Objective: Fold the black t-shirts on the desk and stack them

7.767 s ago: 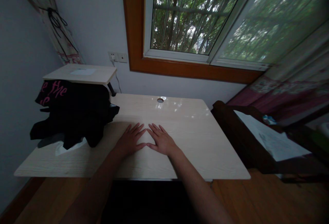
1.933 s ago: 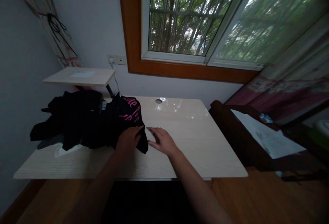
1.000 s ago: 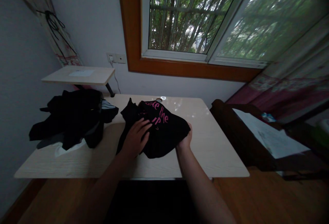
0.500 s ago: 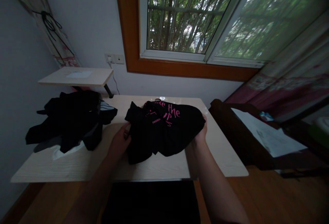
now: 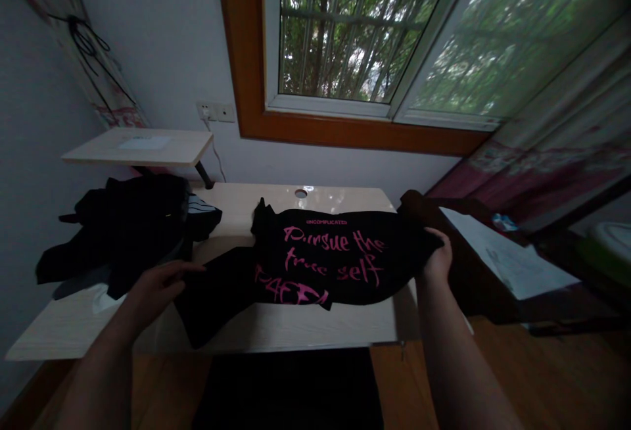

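A black shirt with pink lettering lies stretched sideways over the table, its print facing up and readable as "Pursue the true self". My right hand grips the shirt's right end, pulling that corner out past the table's right side. At the other end, my left hand is closed on the black cloth, thumb and fingers together at its edge with one finger pointing along it. The lower left part of the cloth hangs in a fold near the table's front edge.
A heap of dark clothes lies on the table at left, below a small raised shelf. To the right stands a dark brown piece of furniture bearing a white sheet. A window is behind.
My hands have moved apart, left hand leftward and right hand rightward. The bunched shirt has spread wide, and more of its pink print shows.
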A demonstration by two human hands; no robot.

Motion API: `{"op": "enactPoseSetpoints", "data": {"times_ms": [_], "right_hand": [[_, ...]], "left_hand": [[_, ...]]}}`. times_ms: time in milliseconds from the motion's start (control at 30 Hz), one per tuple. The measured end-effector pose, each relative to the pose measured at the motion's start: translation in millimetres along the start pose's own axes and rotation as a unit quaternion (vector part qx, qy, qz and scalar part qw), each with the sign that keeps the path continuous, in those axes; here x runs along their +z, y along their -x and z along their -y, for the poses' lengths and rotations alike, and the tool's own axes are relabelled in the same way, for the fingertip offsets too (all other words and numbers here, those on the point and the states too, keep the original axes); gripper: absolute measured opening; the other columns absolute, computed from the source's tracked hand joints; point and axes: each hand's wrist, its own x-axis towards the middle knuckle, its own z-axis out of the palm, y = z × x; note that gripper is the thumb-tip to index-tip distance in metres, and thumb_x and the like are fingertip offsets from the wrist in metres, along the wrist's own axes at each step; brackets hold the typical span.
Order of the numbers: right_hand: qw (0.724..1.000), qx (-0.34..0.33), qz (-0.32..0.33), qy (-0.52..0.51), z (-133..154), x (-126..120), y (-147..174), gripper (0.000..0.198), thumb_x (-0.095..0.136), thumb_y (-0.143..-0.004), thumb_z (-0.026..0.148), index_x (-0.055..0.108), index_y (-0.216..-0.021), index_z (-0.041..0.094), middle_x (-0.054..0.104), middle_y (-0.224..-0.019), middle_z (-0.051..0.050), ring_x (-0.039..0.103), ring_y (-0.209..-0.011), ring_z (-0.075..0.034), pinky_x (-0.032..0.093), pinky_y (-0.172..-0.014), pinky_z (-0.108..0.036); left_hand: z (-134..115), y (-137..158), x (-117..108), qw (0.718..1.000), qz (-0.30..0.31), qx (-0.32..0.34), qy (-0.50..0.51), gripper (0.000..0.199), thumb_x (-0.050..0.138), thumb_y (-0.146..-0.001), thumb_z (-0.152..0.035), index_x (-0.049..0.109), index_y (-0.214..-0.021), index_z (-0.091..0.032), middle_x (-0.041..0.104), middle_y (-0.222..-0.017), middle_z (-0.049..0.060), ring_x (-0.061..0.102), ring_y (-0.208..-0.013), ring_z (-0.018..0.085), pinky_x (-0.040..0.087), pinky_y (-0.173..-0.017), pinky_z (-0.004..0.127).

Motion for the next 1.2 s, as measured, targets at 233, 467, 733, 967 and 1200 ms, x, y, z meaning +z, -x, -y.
{"op": "enactPoseSetpoints", "data": {"times_ms": [233, 467, 733, 967, 1200], "right_hand": [[0.978, 0.044, 0.140, 0.147, 9, -19, 0, 0.028, 0.068, -0.060, 0.031, 0.076, -0.084, 0.019, 0.074, -0.086, -0.007, 0.068, -0.088, -0.025, 0.053, -0.090, -0.045], [0.894, -0.248, 0.170, 0.332, 37, -9, 18, 0.038, 0.050, -0.071, 0.020, 0.077, -0.097, 0.025, 0.072, -0.114, -0.005, 0.057, -0.124, -0.026, 0.036, -0.116, -0.050], [0.757, -0.293, 0.349, 0.468, 12, 46, 86, 0.030, 0.060, -0.087, 0.034, 0.075, -0.109, 0.022, 0.065, -0.127, -0.013, 0.061, -0.111, -0.031, 0.048, -0.102, -0.049], [0.712, -0.341, 0.349, 0.505, -16, 49, 123, 0.024, 0.060, -0.093, 0.029, 0.072, -0.113, 0.024, 0.068, -0.113, -0.013, 0.061, -0.101, -0.030, 0.051, -0.091, -0.043], [0.663, -0.241, 0.430, 0.563, 10, 56, 113, 0.025, 0.054, -0.098, 0.038, 0.073, -0.088, 0.025, 0.072, -0.081, -0.008, 0.066, -0.073, -0.023, 0.046, -0.068, -0.032]], "left_hand": [[4, -1, -7, 0.982, 0.176, -0.067, 0.034, 0.051, 0.055, -0.080, -0.050, 0.072, -0.121, -0.024, 0.069, -0.073, 0.001, 0.063, -0.067, 0.020, 0.049, -0.060, 0.027], [-26, -48, 24, 0.997, 0.002, 0.063, -0.046, 0.050, 0.051, -0.087, -0.052, 0.069, -0.124, -0.024, 0.072, -0.118, 0.007, 0.068, -0.102, 0.024, 0.052, -0.094, 0.035], [-71, -107, 113, 0.991, -0.036, 0.125, -0.026, 0.071, 0.063, -0.086, -0.039, 0.041, -0.151, -0.021, 0.056, -0.141, 0.015, 0.060, -0.123, 0.028, 0.048, -0.105, 0.043], [-59, -103, 139, 0.989, -0.037, 0.118, -0.076, 0.070, 0.055, -0.085, -0.021, 0.036, -0.153, -0.026, 0.052, -0.132, 0.012, 0.063, -0.111, 0.025, 0.053, -0.096, 0.042], [-19, -70, 92, 0.980, -0.042, 0.049, -0.189, 0.057, 0.051, -0.084, -0.022, 0.054, -0.141, -0.025, 0.054, -0.136, 0.011, 0.062, -0.115, 0.027, 0.053, -0.094, 0.038]]}}
